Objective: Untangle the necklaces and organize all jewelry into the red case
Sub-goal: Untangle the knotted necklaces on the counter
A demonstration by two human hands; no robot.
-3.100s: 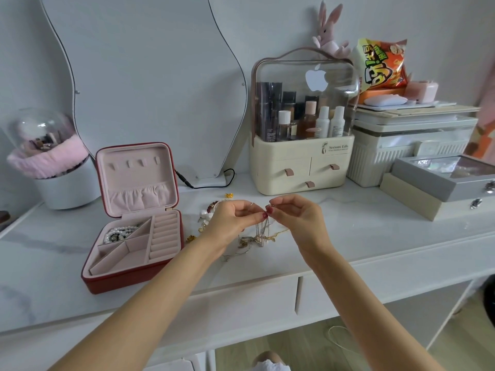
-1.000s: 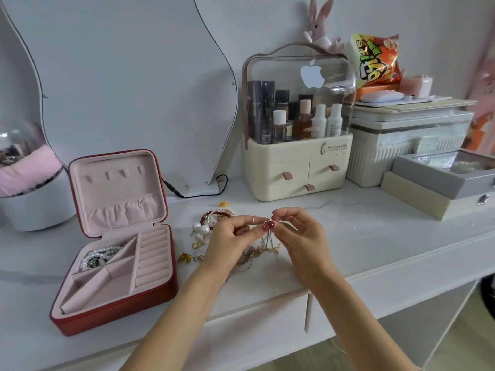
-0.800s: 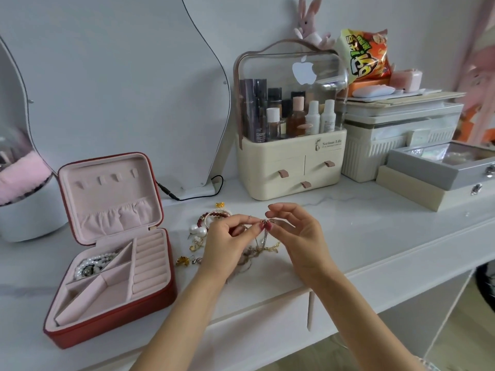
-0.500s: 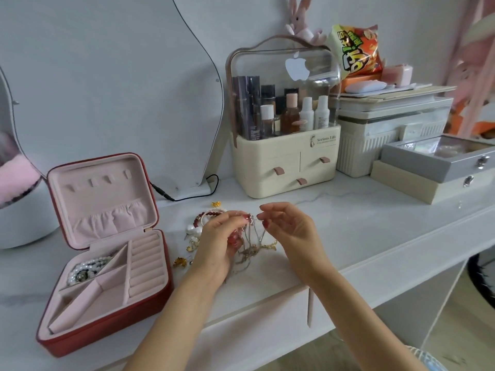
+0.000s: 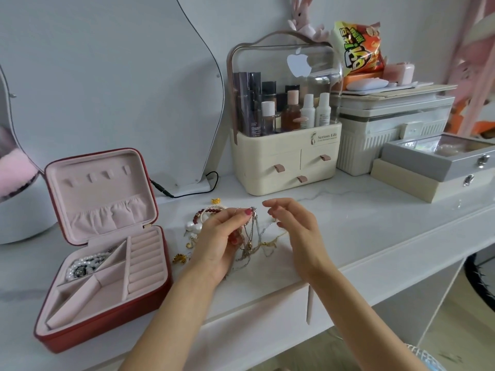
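**Tangled necklaces, held above the desk's front edge**

Necklaces (image 5: 253,238): one clump, chains hanging top to bottom from the left hand (image 5: 223,241), which pinches their top end. Right hand (image 5: 293,231): just right of the clump, fingers loosely curled; whether it holds a strand cannot be told. Case (image 5: 107,311): open, well left, nearer the left hand.

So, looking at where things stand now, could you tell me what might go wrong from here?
1. The left hand pinches the tangled necklaces at one point while the right hand holds a thin strand; pulling apart could tighten the knot or snap a chain.
2. The dangling tangle hangs near the table's front edge, so a dropped piece might slide off.
3. Loose earrings beside the red case could be swept away by the left forearm.
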